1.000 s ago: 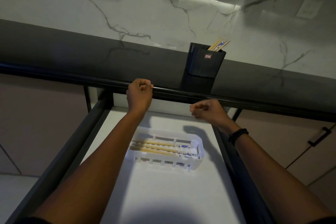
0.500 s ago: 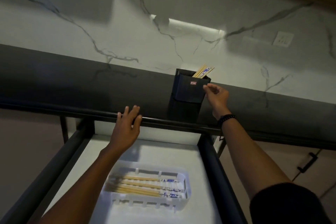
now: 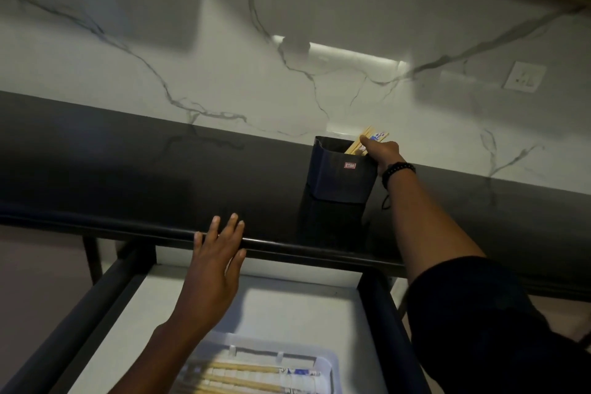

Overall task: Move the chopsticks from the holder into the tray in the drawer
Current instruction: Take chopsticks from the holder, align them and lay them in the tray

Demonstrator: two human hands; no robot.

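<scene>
1. A person's right hand point(image 3: 382, 152) is reaching up to the dark holder point(image 3: 340, 171) on the black counter point(image 3: 128, 169), fingertips point(image 3: 364, 139) touching the wooden chopsticks point(image 3: 367, 137) that are sticking out of its far right corner. Whether the fingers are already pinching a stick or only brushing it cannot be told; the far side of the hand is hidden.

2. The chopsticks are leaning toward the reaching hand, tops fanning above the rim, which is probably why the hand is coming in from the right and over the holder's edge.

3. The left hand point(image 3: 212, 269) is lying flat and wide open, holding nothing, fingers draped over the counter's front lip, seemingly steadying the person during the long reach.

4. Below and nearer the person than both hands, the drawer point(image 3: 287, 307) is standing pulled out, and the clear tray point(image 3: 326, 361) inside it is already carrying several chopsticks point(image 3: 243, 374) laid lengthwise, their patterned ends pointing right.

5. Judged from this, the job is partway along: the sticks in the holder are waiting to be lifted and laid alongside those beneath the left wrist.
</scene>
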